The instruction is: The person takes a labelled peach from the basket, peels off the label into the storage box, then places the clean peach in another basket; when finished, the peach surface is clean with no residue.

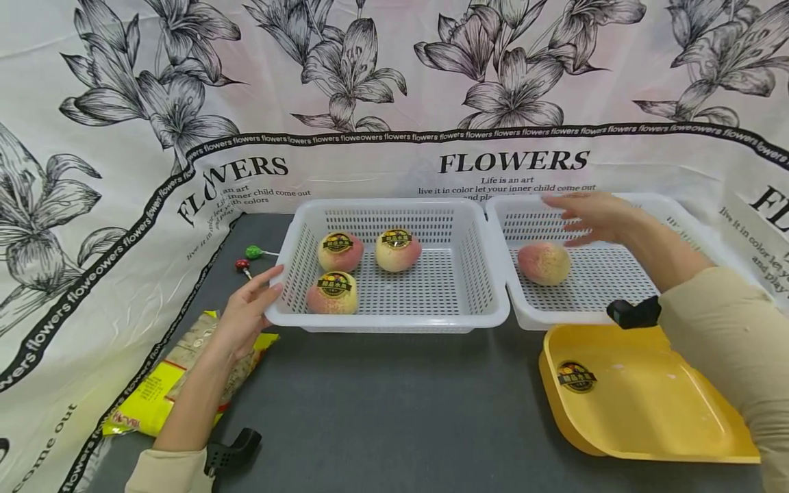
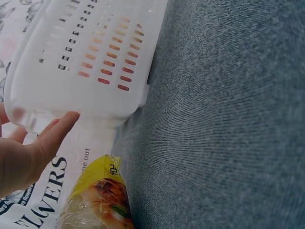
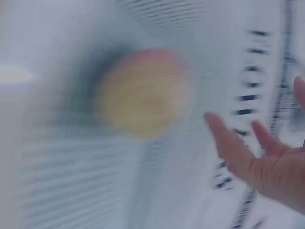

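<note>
Two white perforated baskets stand side by side on the grey table. The left basket (image 1: 394,322) holds three peaches with dark round labels (image 1: 337,252). My left hand (image 1: 249,311) rests with straight fingers against its front left corner (image 2: 71,109). The right basket (image 1: 555,318) holds one peach (image 1: 544,263), which shows blurred in the right wrist view (image 3: 143,93). My right hand (image 1: 592,216) hovers above that basket, just behind the peach, fingers spread and holding nothing (image 3: 259,157).
A yellow tray (image 1: 647,411) with a dark sticker lies at the front right. A yellow snack packet (image 1: 160,383) lies under my left forearm. Two lollipops (image 1: 246,259) lie left of the left basket. Flower-print cloth surrounds the table.
</note>
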Available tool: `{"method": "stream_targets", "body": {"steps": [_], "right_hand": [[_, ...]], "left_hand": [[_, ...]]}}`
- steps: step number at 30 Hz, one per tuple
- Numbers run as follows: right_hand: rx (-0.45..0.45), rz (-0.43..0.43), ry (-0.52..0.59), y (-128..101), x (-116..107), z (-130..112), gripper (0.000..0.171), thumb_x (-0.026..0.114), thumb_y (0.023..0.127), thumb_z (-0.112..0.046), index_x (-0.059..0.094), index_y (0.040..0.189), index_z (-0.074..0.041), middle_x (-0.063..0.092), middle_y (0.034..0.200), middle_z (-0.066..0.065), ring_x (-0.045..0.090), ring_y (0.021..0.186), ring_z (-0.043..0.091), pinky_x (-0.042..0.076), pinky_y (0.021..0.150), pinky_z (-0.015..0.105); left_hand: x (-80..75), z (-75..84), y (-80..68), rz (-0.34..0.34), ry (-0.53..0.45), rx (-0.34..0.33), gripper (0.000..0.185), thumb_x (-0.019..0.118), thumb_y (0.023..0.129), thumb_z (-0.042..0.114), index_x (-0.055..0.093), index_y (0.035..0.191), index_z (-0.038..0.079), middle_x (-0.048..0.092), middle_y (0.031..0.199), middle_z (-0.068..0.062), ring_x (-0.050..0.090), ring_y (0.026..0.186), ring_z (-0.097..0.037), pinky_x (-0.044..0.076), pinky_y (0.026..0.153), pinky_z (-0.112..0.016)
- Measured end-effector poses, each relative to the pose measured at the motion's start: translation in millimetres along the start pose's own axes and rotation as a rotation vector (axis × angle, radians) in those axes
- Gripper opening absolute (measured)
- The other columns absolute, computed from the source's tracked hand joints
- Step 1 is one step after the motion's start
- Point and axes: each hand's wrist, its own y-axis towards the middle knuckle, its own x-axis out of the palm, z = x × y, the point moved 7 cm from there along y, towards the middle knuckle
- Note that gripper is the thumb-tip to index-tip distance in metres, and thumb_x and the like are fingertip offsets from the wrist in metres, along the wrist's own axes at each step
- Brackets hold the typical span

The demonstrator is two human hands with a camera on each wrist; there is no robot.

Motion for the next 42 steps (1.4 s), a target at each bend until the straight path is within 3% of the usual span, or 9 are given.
{"method": "stream_targets", "body": {"steps": [5,10,14,18,23,28,33,35,42], "right_hand": [[-0.201,-0.084,0.188,-5.8,23.8,-81.5,0.078,0.051,0.096,-0.045,0.011,0.153,-0.011,0.020,0.148,0.020,0.024,0.135,0.037,0.043,0.097,0.045],[-0.344,-0.212,0.302,6.5,91.6,-125.6,0.057,0.051,0.100,-0.026,0.026,0.149,-0.009,0.030,0.144,0.014,0.032,0.132,0.032,0.043,0.096,0.045],[-0.384,-0.299,0.260,25.6,158.0,-127.6,0.053,0.055,0.098,-0.018,0.033,0.146,-0.008,0.032,0.145,0.015,0.036,0.130,0.034,0.044,0.095,0.045],[-0.335,-0.369,0.138,40.2,218.3,-112.4,0.063,0.068,0.091,-0.018,0.037,0.145,-0.013,0.034,0.145,0.016,0.041,0.127,0.034,0.044,0.095,0.048],[-0.279,-0.396,-0.046,45.4,267.9,-97.6,0.084,0.080,0.079,-0.018,0.032,0.148,-0.020,0.033,0.148,0.008,0.042,0.125,0.027,0.048,0.090,0.045],[-0.311,-0.353,-0.220,47.5,298.3,-94.4,0.087,0.082,0.076,-0.019,0.032,0.147,-0.019,0.041,0.139,0.003,0.051,0.108,0.020,0.051,0.075,0.035],[-0.328,-0.350,-0.189,51.1,317.4,-92.4,0.078,0.077,0.080,-0.008,0.035,0.146,-0.016,0.047,0.129,0.006,0.052,0.096,0.018,0.048,0.062,0.032],[-0.342,-0.325,-0.185,52.7,320.1,-92.6,0.076,0.077,0.080,-0.005,0.037,0.144,-0.015,0.049,0.128,0.008,0.053,0.097,0.019,0.049,0.062,0.032],[-0.436,-0.260,-0.119,50.8,308.7,-100.9,0.073,0.079,0.077,-0.002,0.043,0.139,-0.011,0.049,0.131,0.008,0.051,0.111,0.018,0.048,0.082,0.028]], "left_hand": [[-0.7,0.2,0.2,0.007,0.001,-0.006,0.055,0.048,0.101,0.025,0.029,0.151,0.013,0.032,0.145,-0.023,0.048,0.112,-0.025,0.053,0.076,-0.029],[0.5,0.3,-0.3,0.004,0.000,0.001,0.055,0.049,0.101,0.027,0.029,0.151,0.012,0.031,0.147,-0.023,0.049,0.111,-0.024,0.054,0.075,-0.028],[2.8,-0.1,-0.6,0.000,0.001,0.008,0.054,0.048,0.102,0.026,0.029,0.151,0.012,0.031,0.147,-0.022,0.049,0.111,-0.024,0.054,0.075,-0.028],[4.3,0.2,-0.8,-0.003,-0.003,0.013,0.053,0.046,0.102,0.023,0.029,0.151,0.010,0.033,0.146,-0.023,0.050,0.110,-0.024,0.054,0.074,-0.027],[3.7,1.1,0.2,-0.001,-0.001,0.014,0.052,0.046,0.102,0.022,0.029,0.150,0.010,0.034,0.145,-0.023,0.049,0.111,-0.027,0.054,0.075,-0.028],[0.4,0.4,0.5,0.015,0.011,0.011,0.052,0.046,0.102,0.023,0.029,0.151,0.012,0.034,0.144,-0.022,0.048,0.111,-0.027,0.054,0.074,-0.028],[-0.1,-1.5,0.7,0.000,-0.027,0.024,0.053,0.046,0.102,0.024,0.029,0.150,0.011,0.034,0.143,-0.024,0.053,0.109,-0.021,0.054,0.074,-0.028],[-0.6,-2.4,1.0,-0.002,-0.036,0.028,0.052,0.046,0.102,0.023,0.030,0.150,0.011,0.035,0.143,-0.024,0.053,0.109,-0.021,0.054,0.073,-0.028],[-0.7,-0.7,0.5,-0.002,-0.019,0.032,0.052,0.046,0.102,0.023,0.031,0.150,0.011,0.039,0.141,-0.022,0.054,0.108,-0.020,0.053,0.074,-0.028]]}}
